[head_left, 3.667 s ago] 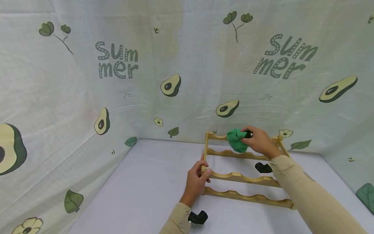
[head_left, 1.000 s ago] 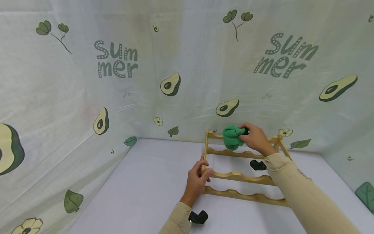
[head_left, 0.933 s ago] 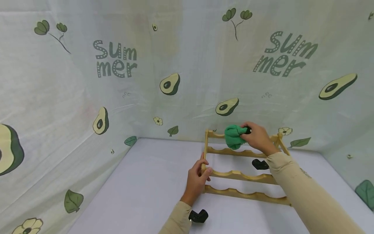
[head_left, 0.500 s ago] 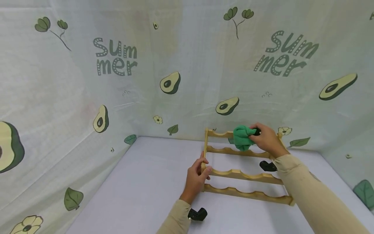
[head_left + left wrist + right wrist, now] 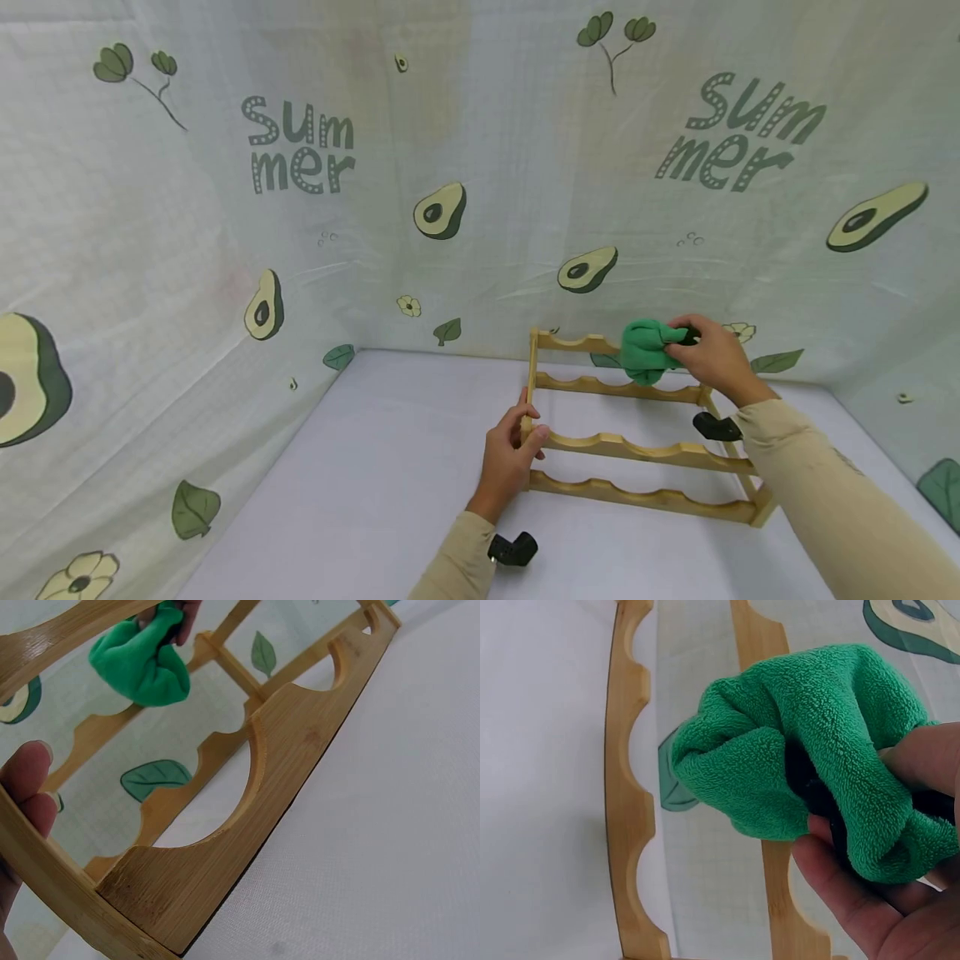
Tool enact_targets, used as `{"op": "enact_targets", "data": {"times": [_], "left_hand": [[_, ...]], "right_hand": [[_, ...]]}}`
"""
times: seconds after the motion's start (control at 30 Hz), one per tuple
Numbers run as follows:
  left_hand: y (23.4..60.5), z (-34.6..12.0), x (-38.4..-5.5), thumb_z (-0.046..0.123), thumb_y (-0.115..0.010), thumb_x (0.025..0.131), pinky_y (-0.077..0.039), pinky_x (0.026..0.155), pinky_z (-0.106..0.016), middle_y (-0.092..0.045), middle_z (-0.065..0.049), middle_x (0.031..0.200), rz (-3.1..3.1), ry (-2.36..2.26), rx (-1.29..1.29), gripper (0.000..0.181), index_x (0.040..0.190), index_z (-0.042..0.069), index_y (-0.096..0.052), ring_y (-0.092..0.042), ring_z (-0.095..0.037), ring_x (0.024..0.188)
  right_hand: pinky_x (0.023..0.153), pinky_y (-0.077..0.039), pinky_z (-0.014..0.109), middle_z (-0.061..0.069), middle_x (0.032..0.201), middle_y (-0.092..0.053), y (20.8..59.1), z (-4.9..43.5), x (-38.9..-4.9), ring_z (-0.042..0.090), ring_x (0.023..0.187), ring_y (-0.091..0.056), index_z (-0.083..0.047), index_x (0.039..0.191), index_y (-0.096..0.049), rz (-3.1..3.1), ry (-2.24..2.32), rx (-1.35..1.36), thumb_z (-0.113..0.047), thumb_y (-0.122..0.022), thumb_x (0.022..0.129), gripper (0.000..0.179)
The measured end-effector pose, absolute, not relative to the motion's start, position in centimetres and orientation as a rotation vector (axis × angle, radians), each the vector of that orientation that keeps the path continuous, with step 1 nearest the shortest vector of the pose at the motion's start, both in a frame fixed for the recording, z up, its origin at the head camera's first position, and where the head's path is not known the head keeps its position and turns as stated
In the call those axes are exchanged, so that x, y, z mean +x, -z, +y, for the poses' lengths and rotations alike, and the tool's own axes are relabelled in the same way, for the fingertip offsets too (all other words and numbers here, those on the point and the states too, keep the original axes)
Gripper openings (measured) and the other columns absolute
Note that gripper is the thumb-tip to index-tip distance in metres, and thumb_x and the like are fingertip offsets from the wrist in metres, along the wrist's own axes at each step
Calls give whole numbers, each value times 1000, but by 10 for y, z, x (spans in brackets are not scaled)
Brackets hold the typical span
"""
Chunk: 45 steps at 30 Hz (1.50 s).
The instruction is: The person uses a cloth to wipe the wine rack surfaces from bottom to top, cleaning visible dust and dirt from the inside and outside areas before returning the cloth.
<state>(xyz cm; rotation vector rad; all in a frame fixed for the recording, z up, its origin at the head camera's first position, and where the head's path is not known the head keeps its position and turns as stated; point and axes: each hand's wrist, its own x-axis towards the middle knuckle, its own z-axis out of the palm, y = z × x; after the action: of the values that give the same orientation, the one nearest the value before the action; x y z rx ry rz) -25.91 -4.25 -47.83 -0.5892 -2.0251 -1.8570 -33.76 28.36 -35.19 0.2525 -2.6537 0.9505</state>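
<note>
A wooden rack with scalloped rails (image 5: 611, 448) stands on the white table. My left hand (image 5: 506, 458) grips its left upright post, thumb at the near side; in the left wrist view two fingertips (image 5: 34, 772) show behind the wood. My right hand (image 5: 712, 358) holds a bunched green terry cloth (image 5: 647, 352) at the rack's top back rail (image 5: 573, 342). In the right wrist view the cloth (image 5: 810, 712) is folded over something black (image 5: 806, 780), mostly hidden, between my fingers and thumb. The cloth overlaps the back rail in that view.
Lower scalloped rails (image 5: 637, 497) run along the rack's front, close to the right forearm. Black wrist devices (image 5: 513, 548) sit on both wrists. Behind the table (image 5: 390, 467) hangs a pale curtain (image 5: 495, 125) printed with avocados and leaves, close behind the rack.
My right hand and the green cloth have moved rightward along the back top rail, after being further left a second ago. My left hand keeps its grip on the post.
</note>
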Motion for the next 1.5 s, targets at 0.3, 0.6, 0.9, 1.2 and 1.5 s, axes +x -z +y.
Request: {"op": "enact_targets", "data": {"times": [0.3, 0.6, 0.9, 1.2, 1.5], "left_hand": [[463, -42, -249, 14, -65, 98, -55, 56, -41, -64, -18, 128, -2024, 1856, -600, 15, 112, 12, -60, -64, -33, 60], [443, -46, -234, 11, -63, 99, -56, 58, -41, -51, -24, 144, -2040, 1844, -620, 17, 114, 6, -59, -63, -42, 63], [446, -43, -235, 11, -63, 99, -54, 55, -37, -60, -20, 134, -2029, 1824, -606, 20, 117, 3, -59, -62, -17, 59], [445, -42, -232, 11, -64, 99, -56, 60, -38, -40, -21, 153, -2039, 1813, -627, 29, 127, 4, -60, -65, -26, 65], [466, -46, -254, 13, -64, 99, -50, 62, -21, -41, -15, 154, -2100, 1696, -598, 37, 136, 11, -57, -64, -14, 82]], "right_hand": [[84, -47, 59, 33, 123, -57, 350, 303, -334, 49, 108, -55, 5, 126, -56, -2635, -978, 169, -22, -65, 96, 41], [78, -47, 57, 31, 112, -62, 348, 311, -333, 46, 96, -58, 5, 121, -59, -2618, -887, 118, -17, -66, 93, 37], [75, -48, 56, 33, 114, -59, 344, 316, -325, 48, 97, -57, 8, 126, -56, -2644, -909, 77, -16, -66, 94, 42], [86, -44, 62, 34, 128, -52, 335, 313, -299, 51, 113, -50, 6, 135, -51, -2605, -1002, -49, -30, -60, 98, 52], [75, -45, 10, 13, 139, -51, 340, 303, -250, 15, 112, -53, -9, 142, -51, -2305, -1349, -260, -35, -64, 97, 54]]}}
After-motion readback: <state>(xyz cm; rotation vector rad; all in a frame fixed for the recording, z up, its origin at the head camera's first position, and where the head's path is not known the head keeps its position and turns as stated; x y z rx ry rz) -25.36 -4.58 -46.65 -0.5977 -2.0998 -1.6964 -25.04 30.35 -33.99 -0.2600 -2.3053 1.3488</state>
